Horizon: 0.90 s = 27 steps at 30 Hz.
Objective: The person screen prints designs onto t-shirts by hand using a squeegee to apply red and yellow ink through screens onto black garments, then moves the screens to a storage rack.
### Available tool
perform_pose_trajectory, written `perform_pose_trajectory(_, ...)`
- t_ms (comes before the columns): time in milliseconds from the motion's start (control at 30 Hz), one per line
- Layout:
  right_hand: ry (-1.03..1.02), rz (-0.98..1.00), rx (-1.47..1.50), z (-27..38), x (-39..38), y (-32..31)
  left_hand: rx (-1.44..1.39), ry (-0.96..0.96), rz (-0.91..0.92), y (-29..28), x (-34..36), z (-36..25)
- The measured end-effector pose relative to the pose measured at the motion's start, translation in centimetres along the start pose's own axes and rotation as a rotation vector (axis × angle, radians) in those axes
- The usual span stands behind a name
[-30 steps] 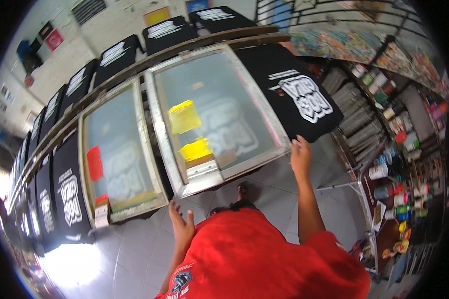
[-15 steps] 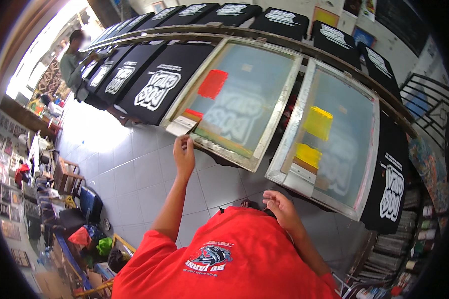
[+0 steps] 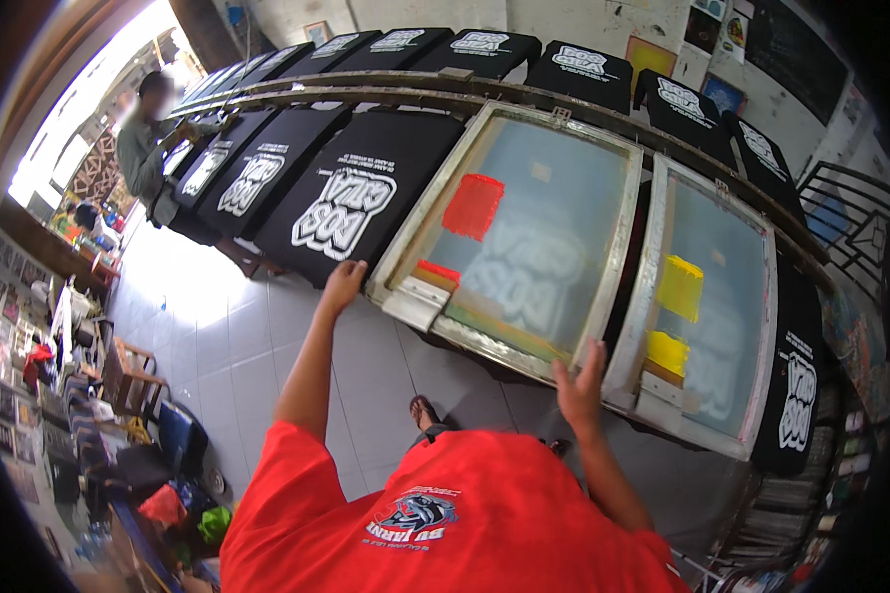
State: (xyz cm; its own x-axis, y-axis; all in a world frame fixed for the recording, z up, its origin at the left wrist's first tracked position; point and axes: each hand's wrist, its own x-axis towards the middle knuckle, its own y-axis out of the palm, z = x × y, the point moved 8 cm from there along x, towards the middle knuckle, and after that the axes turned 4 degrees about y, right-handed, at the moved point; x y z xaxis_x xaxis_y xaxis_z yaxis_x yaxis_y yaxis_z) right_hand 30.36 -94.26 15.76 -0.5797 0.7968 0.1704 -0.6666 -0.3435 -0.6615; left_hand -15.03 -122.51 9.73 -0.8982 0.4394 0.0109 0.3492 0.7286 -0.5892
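Note:
My left hand (image 3: 343, 287), fingers curled together, is at the near edge of a black printed T-shirt (image 3: 366, 158), beside the left corner of a silk-screen frame (image 3: 618, 267). What its fingers hold, if anything, is hidden. My right hand (image 3: 580, 387) has its fingers apart at the near right corner of the same frame. On this screen's mesh are a red ink patch (image 3: 473, 208) and a pale squeegee (image 3: 415, 301) with red along its edge. A second silk-screen frame (image 3: 653, 257) to the right carries yellow ink (image 3: 680, 289) and another squeegee (image 3: 659, 395).
Black printed T-shirts (image 3: 482, 49) lie in two rows along a long rail (image 3: 366, 91). A person (image 3: 148, 148) stands at the far left of the near row. Chairs (image 3: 133, 376) and clutter line the left side of the tiled floor (image 3: 267, 346).
The view has shifted, and both screens appear further right. My left hand has moved left to the shirt's edge beside the frame corner. My right hand has risen to the frame's near right corner.

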Motion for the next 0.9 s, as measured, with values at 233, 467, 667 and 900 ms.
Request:
perform_pose_trajectory(233,0.534,-0.179,0.0,-5.3,1.4,0.5,-0.153,0.038,0.345,6.5,3.1,-1.4)
perform_pose_trajectory(467,0.574,-0.396,-0.041,-6.8,2.1,0.4,-0.056,0.084,0.191,6.9,3.6,-3.3)
perform_pose_trajectory(667,0.628,-0.433,0.116,-2.8,0.7,0.5,-0.065,0.022,0.255,0.8,4.2,-4.6)
perform_pose_trajectory(900,0.581,-0.449,0.091,7.3,0.1,7.3,-0.176,0.084,0.185,-9.1,9.2,0.5)
